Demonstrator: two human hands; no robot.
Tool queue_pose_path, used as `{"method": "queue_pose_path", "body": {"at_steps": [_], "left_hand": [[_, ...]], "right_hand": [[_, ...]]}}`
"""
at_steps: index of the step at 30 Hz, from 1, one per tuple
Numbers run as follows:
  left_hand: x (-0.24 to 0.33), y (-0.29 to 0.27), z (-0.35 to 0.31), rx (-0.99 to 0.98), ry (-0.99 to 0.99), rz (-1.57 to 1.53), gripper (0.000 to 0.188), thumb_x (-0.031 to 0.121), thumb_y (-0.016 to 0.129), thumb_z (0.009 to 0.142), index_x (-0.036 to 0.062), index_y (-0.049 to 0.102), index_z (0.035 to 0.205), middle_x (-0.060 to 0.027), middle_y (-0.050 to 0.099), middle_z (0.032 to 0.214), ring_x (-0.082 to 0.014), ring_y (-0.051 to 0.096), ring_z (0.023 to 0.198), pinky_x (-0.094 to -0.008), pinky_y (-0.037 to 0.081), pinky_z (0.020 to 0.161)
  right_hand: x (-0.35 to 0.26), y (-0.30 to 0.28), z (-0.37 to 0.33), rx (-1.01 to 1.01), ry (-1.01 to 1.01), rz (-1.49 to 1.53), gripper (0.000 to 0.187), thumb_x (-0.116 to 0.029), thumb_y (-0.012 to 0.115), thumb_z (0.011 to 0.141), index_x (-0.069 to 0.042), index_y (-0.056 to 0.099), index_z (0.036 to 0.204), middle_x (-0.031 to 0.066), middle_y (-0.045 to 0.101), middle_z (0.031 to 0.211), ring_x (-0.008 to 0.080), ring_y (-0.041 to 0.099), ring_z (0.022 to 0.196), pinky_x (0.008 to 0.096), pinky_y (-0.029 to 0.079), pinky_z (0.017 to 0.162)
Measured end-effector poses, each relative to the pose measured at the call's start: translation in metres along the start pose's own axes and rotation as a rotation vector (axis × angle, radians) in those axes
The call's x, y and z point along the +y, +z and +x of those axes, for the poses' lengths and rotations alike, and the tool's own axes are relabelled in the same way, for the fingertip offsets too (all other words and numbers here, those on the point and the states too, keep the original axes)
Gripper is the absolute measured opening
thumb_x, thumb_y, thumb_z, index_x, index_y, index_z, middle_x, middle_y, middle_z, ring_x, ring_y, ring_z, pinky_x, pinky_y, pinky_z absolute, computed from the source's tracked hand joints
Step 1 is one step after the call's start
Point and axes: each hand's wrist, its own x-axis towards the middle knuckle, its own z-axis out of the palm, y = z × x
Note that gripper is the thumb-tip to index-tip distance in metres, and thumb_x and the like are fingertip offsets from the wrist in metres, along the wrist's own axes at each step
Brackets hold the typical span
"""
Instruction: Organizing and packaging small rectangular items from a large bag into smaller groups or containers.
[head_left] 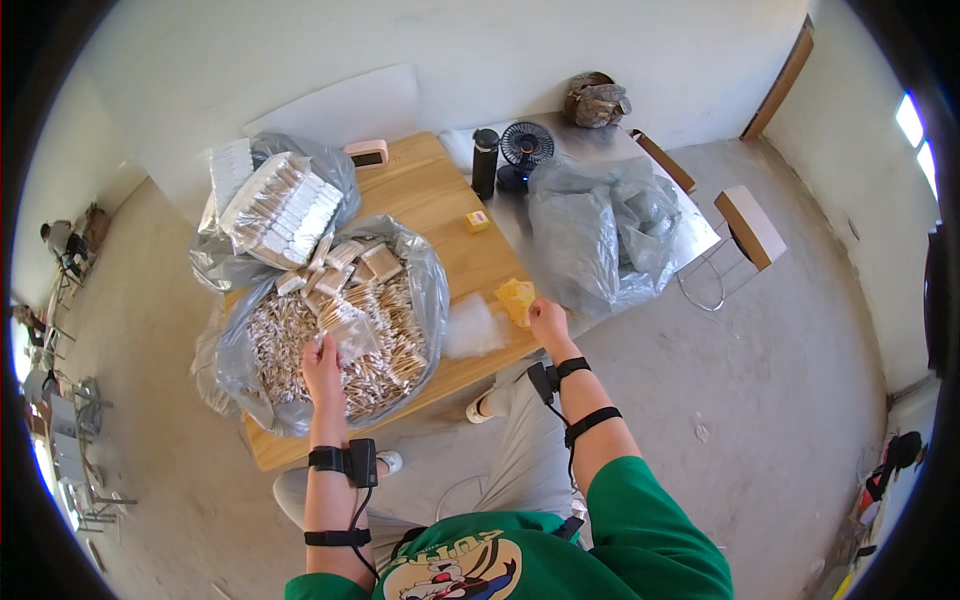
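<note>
Green sleeves and 2 strapped forearms rose from 6 o'clock toward the wooden desk (440, 200). The left hand (322, 368) pinched a small clear packet (352, 335) over the open grey bag (430, 290) of pale wooden sticks (290, 345), which sat at about 9 o'clock of the desk's middle. The right hand (548, 322), at the desk's 4 o'clock edge, closed its fingers on a yellow piece (516, 298), just beside a heap of clear empty sleeves (472, 328).

At 11 o'clock a second grey sack held a clear block of stacked white packets (283, 208), and a few filled packets (350, 262) lay on the sticks' far side. Judging from that, some packing looked done, yet the loose sticks far outnumbered them, so most seemed left.

A black bottle (485, 162), a small fan (524, 150) and a crumpled grey bag (600, 230) stood toward 1 o'clock.
</note>
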Motion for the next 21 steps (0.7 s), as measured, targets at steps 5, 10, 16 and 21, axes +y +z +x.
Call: {"method": "queue_pose_path", "body": {"at_steps": [5, 10, 16, 21], "left_hand": [[0.003, 0.004, -0.007, -0.082, 0.001, -0.043, 0.023, 0.023, 0.056, 0.089, 0.0100, 0.050, 0.071, 0.0039, 0.044, 0.058, -0.0041, 0.039, 0.051, -0.0195, 0.028, 0.044], [-0.001, 0.037, -0.028, -0.212, -0.054, -0.071, 0.021, 0.023, 0.056, 0.089, 0.0079, 0.053, 0.075, 0.0030, 0.046, 0.060, -0.0049, 0.040, 0.053, -0.0207, 0.031, 0.047], [-0.024, 0.046, -0.035, -0.288, 0.159, 0.250, 0.022, 0.024, 0.055, 0.089, 0.0030, 0.055, 0.084, -0.0048, 0.056, 0.066, -0.0137, 0.051, 0.059, -0.0274, 0.042, 0.055], [-0.020, -0.021, -0.004, 0.122, 0.324, 0.537, 0.015, 0.019, 0.057, 0.086, 0.0044, 0.055, 0.089, -0.0106, 0.058, 0.075, -0.0227, 0.058, 0.071, -0.0342, 0.045, 0.064]], "right_hand": [[-0.052, -0.013, -0.012, 0.054, 0.080, -0.336, 0.013, -0.015, 0.060, 0.074, -0.009, 0.061, 0.085, 0.0128, 0.062, 0.081, 0.0325, 0.061, 0.079, 0.0389, 0.048, 0.067], [-0.146, 0.005, -0.038, -0.262, 0.152, 0.727, 0.017, -0.013, 0.060, 0.082, -0.004, 0.055, 0.096, 0.0053, 0.061, 0.076, 0.0155, 0.060, 0.069, 0.0286, 0.047, 0.057], [-0.183, 0.027, -0.073, -0.477, -0.071, 0.744, 0.034, -0.005, 0.058, 0.082, -0.005, 0.043, 0.112, 0.0054, 0.059, 0.070, 0.0128, 0.057, 0.057, 0.0249, 0.045, 0.047], [-0.109, 0.011, -0.027, -0.098, 0.250, 0.508, 0.039, -0.004, 0.063, 0.074, -0.003, 0.045, 0.109, 0.0132, 0.063, 0.074, 0.0219, 0.061, 0.058, 0.0335, 0.047, 0.051]]}}
